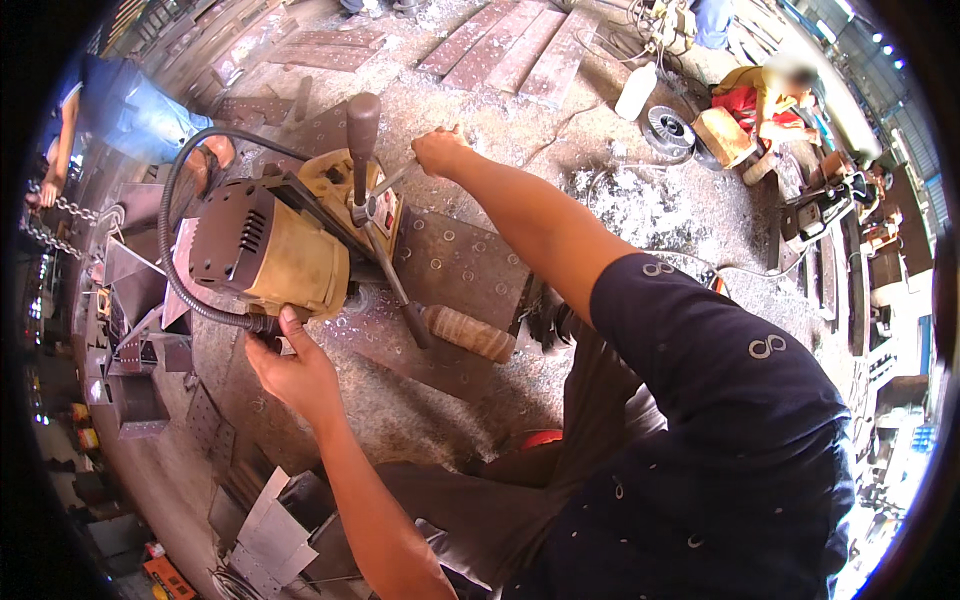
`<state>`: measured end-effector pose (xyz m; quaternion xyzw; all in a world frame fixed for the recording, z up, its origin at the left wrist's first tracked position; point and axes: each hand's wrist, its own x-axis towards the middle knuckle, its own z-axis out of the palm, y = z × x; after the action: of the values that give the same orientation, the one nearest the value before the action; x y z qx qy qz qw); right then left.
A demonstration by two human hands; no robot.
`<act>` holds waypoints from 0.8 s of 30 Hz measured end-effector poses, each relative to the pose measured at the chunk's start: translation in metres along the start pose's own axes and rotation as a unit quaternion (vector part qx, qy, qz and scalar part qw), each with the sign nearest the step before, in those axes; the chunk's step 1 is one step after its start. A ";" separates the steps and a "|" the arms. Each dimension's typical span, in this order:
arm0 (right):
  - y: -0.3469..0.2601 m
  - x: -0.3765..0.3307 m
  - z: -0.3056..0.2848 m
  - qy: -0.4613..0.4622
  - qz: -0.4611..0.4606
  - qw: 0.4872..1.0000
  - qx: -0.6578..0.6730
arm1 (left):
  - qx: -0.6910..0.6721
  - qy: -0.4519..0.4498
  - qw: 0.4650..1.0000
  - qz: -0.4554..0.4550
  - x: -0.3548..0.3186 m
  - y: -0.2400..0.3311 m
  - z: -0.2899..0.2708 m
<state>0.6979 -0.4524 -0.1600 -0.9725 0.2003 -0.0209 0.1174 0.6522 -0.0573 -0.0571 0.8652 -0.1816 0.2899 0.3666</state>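
Showing a yellow magnetic drill [290, 245] standing on a rusty steel plate [455, 265] on the floor. Left hand [290, 370], at the near base of the drill, has its fingers pressed against the housing beside the black hose [175, 270]. Right hand [440, 150], fingers closed, grips one feed handle [395, 180] at the far side. Another wooden-gripped handle [465, 333] points near-right.

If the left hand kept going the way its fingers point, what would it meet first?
The left hand already touches the underside of the yellow drill, by the black hose. Its fingers point up and away, so it would press straight into the drill's body. Depth is hard to judge in this fisheye view.
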 end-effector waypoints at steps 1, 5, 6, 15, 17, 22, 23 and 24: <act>0.013 -0.007 -0.004 -0.010 -0.004 1.000 -0.010 | 0.008 -0.003 1.000 0.008 0.001 -0.004 0.006; -0.017 -0.079 -0.003 -0.024 -0.023 0.999 -0.013 | -0.225 -0.151 0.959 -0.086 0.054 -0.061 -0.029; -0.031 -0.099 -0.005 -0.045 0.001 0.998 0.034 | -0.228 -0.168 0.955 -0.084 0.071 -0.075 -0.039; 0.009 -0.118 0.111 0.046 0.019 0.985 0.165 | -0.270 -0.090 0.949 -0.138 0.050 -0.077 -0.045; 0.002 -0.113 0.141 -0.048 -0.004 0.986 0.159 | -0.235 -0.041 0.950 -0.201 -0.018 -0.111 -0.095; -0.029 -0.126 0.201 -0.090 0.062 0.932 0.346 | -0.098 -0.045 0.921 -0.374 -0.273 -0.168 -0.201; -0.039 -0.126 0.204 -0.096 0.076 0.912 0.392 | -0.060 -0.045 0.895 -0.440 -0.322 -0.175 -0.224; -0.041 -0.126 0.203 -0.099 0.095 0.891 0.433 | -0.029 -0.047 0.863 -0.502 -0.369 -0.180 -0.242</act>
<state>0.6157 -0.3215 -0.3467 -0.7987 0.2497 0.0023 0.5475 0.3754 0.2795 -0.2501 0.8407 0.2521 0.0196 0.4788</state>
